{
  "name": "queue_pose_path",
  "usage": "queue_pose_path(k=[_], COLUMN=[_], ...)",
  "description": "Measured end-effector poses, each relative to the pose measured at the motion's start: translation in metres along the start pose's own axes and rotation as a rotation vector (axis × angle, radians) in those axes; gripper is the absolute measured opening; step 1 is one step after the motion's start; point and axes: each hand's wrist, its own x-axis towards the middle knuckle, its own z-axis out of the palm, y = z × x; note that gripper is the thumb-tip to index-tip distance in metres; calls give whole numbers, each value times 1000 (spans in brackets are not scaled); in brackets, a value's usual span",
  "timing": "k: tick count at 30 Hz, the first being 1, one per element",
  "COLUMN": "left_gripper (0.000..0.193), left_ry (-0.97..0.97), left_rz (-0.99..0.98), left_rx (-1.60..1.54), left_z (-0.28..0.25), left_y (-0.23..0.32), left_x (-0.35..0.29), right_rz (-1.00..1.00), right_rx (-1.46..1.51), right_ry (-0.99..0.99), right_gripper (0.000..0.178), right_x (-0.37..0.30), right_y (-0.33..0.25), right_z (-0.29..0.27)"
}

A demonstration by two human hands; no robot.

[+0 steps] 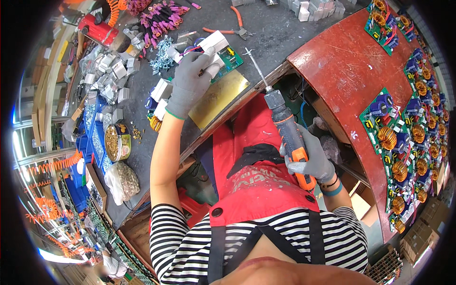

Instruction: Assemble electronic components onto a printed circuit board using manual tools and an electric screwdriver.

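My left hand (194,80), in a grey glove, rests on a green circuit board (231,58) with its fingers closed around a silver heat sink (216,63). Another pale heat sink (214,42) stands just beyond the fingertips. The far part of the board is hidden under my hand. A yellow sheet (223,99) lies at the table edge beside the board. My right hand (312,154), gloved as well, grips a black and orange electric screwdriver (288,126) in front of my red apron. Its long bit (256,66) points up toward the table, with something small and metallic at the tip.
Orange-handled pliers (237,29) lie beyond the board. Screws (163,54) are piled to its left, near loose heat sinks (107,71) and a red power tool (99,29). A tub of brass-coloured pieces (116,142) stands nearer. Finished-looking boards (387,121) crowd the red panel (332,66) at right.
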Motion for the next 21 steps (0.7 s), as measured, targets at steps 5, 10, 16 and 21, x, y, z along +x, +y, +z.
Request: queue_pose_path(k=[5, 10, 16, 21], left_gripper=[37, 55, 59, 55], left_ry=[-8, -106, -69, -57], left_rz=[3, 7, 10, 33], left_rx=[-3, 165, 252, 313], left_z=[4, 3, 15, 19], left_y=[-7, -1, -3, 0], left_x=[0, -4, -7, -5], right_rz=[-24, 6, -50, -41], right_rx=[19, 50, 29, 71], right_ry=[-9, -25, -33, -43], right_gripper=[92, 94, 88, 91], right_x=[2, 4, 8, 8], right_y=[3, 0, 5, 8], right_z=[2, 2, 3, -2])
